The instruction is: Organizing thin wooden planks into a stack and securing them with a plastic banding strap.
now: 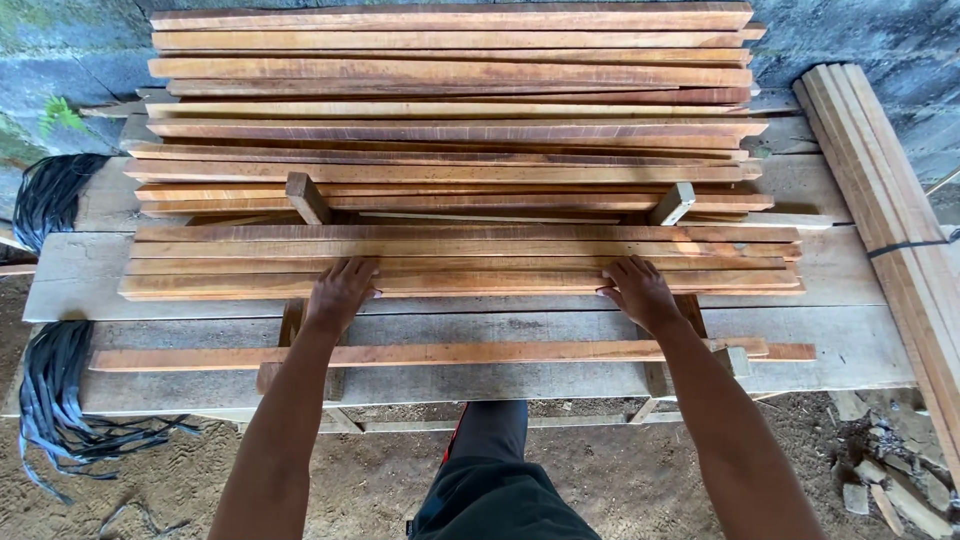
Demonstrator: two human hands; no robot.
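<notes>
A low stack of long reddish-brown wooden slats (470, 262) lies crosswise on a grey plank platform (850, 350). My left hand (342, 290) rests palm down on the stack's near edge, fingers curled over the front slat. My right hand (638, 290) presses the same edge further right, fingers spread on top. One single slat (440, 354) lies apart on the platform, nearer to me, under my forearms. Behind the near stack a taller pile of slats (450, 100) rises on short cross pieces (306, 197).
A strapped bundle of paler slats (885, 190) runs diagonally at the right. Black strapping bands (55, 390) hang off the platform's left side. Stone rubble (890, 480) lies on the dirt ground at the lower right. A rough concrete wall stands behind.
</notes>
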